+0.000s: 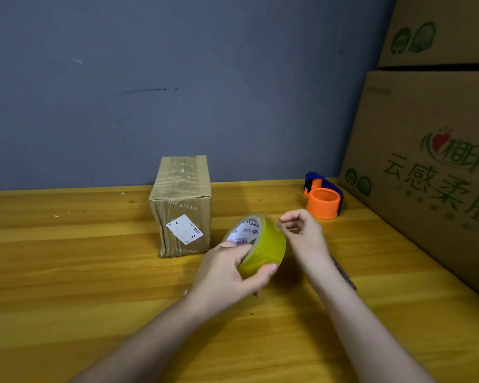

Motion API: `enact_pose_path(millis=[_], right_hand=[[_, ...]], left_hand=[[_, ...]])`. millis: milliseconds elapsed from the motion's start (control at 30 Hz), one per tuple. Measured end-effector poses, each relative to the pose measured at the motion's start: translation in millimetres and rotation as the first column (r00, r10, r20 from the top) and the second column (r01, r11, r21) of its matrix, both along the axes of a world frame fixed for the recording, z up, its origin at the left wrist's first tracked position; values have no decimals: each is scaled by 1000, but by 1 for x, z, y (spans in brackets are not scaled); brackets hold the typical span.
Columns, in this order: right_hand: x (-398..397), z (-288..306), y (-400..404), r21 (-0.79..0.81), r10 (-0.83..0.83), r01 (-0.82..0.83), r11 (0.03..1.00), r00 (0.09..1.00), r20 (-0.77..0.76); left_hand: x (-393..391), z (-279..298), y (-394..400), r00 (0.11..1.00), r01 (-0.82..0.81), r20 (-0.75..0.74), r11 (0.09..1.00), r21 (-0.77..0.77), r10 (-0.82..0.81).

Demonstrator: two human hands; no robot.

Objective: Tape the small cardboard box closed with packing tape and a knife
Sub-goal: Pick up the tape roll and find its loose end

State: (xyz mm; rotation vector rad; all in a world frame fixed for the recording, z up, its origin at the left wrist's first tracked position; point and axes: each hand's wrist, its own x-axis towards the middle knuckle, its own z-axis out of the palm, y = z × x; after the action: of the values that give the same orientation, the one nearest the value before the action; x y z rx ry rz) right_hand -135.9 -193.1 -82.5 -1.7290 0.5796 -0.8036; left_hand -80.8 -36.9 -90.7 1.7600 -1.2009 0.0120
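Observation:
The small cardboard box (181, 207) stands upright on the wooden table (67, 272), with a white label on its front and old tape over its top. My left hand (227, 275) grips a roll of yellowish packing tape (260, 248) just in front of the box, thumb under the roll and fingers over its rim. My right hand (302, 233) is at the roll's upper right edge, fingers curled, thumb and forefinger pinching at the tape's end. A knife (344, 273) lies on the table, mostly hidden behind my right forearm.
An orange and blue tape dispenser (322, 200) sits at the back right of the table. Large printed cartons (432, 161) are stacked along the right side. A grey-blue wall (177, 78) closes the back.

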Motion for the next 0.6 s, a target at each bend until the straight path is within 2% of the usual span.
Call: enact_pose_path(millis=[67,133,200,300,433,500,600], right_hand=[[0,-1,-1,-101,-73,75,992,997,30],[-3,4,2,-74,-88,98,992,988,126],[-7,10,7,-109,-113,138,984,972,207],[-11,14,23,-314,-45,101,944,983,180],[-10,10,49,-515,130,-181,838,982,-135],[-10,10,53,-510,127,-198,837,977,-170],[-11,12,51,-428,90,-124,895,991,-98]], left_hand=[[-2,1,-3,992,58,-108,998,7,-57],[-3,4,-6,978,80,-196,997,17,-75],[-2,3,-8,980,77,-190,995,64,-64],[-2,5,-10,996,32,-83,982,184,-17],[-4,13,-12,992,-69,118,959,275,38],[-8,16,-11,963,-161,260,921,354,68],[-16,20,-10,912,-245,405,887,392,72]])
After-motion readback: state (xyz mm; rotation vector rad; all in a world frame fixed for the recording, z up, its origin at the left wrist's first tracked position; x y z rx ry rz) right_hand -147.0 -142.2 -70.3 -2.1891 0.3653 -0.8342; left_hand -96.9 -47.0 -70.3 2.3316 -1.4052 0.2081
